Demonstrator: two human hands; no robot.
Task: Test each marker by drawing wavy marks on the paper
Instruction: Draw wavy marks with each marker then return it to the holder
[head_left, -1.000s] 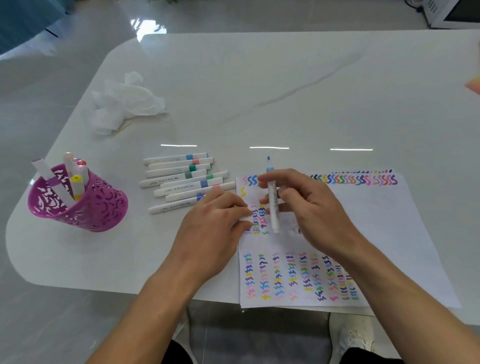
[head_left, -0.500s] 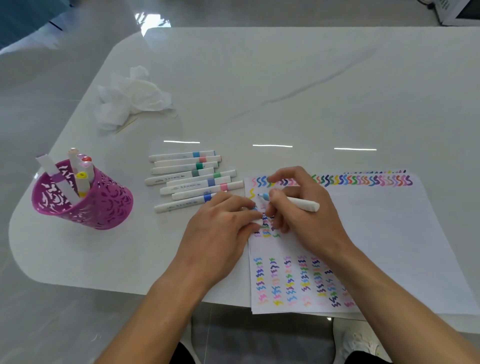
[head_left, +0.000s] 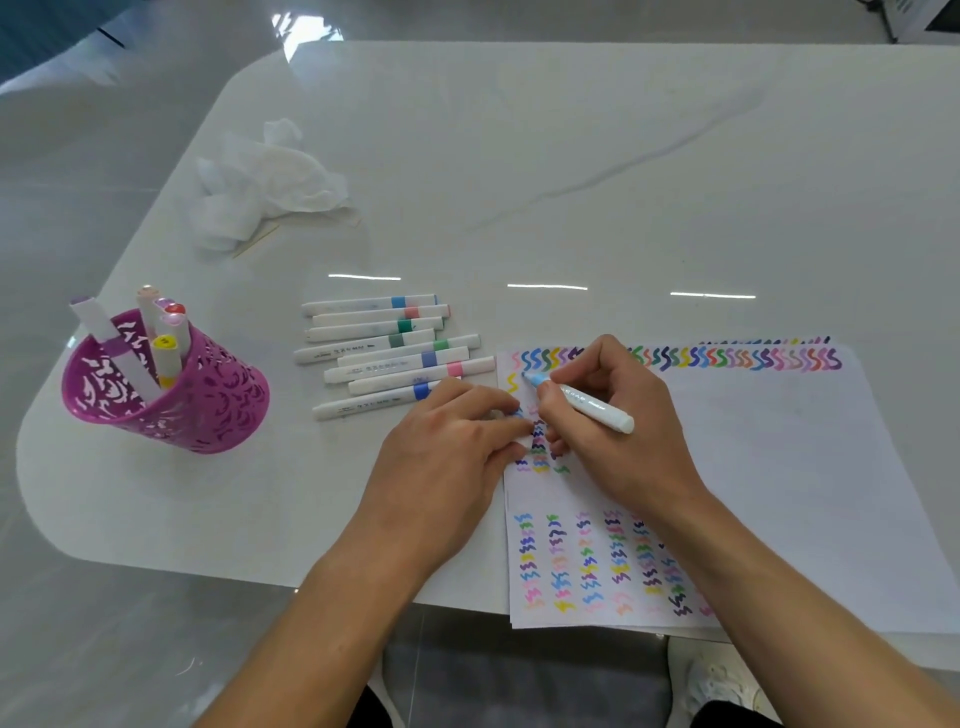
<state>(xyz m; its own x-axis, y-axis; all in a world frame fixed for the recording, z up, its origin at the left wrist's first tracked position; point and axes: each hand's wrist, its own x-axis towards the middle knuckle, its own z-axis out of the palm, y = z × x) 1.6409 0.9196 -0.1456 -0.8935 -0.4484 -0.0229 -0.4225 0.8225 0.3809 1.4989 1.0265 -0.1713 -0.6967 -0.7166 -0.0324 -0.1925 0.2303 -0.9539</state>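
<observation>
A white sheet of paper (head_left: 769, 467) lies at the table's near right, covered along its top and lower left with rows of coloured wavy marks. My right hand (head_left: 618, 431) grips a white marker (head_left: 587, 405) with a light blue tip, and the tip touches the paper near its top left corner, beside a yellow squiggle. My left hand (head_left: 447, 457) rests on the paper's left edge with fingers curled, and a small white piece shows under its fingertips; what it holds is unclear. Several capped white markers (head_left: 389, 353) lie in a row left of the paper.
A purple cut-out pen holder (head_left: 208, 410) with several markers standing in it sits at the left on the white table (head_left: 571, 156). Crumpled white tissue (head_left: 265, 182) lies behind the marker row. The near table edge runs just under the paper.
My right hand turned the marker from upright to slanted, tip down, and brought the blue tip onto the paper at the top left. My left hand stayed at the paper's edge.
</observation>
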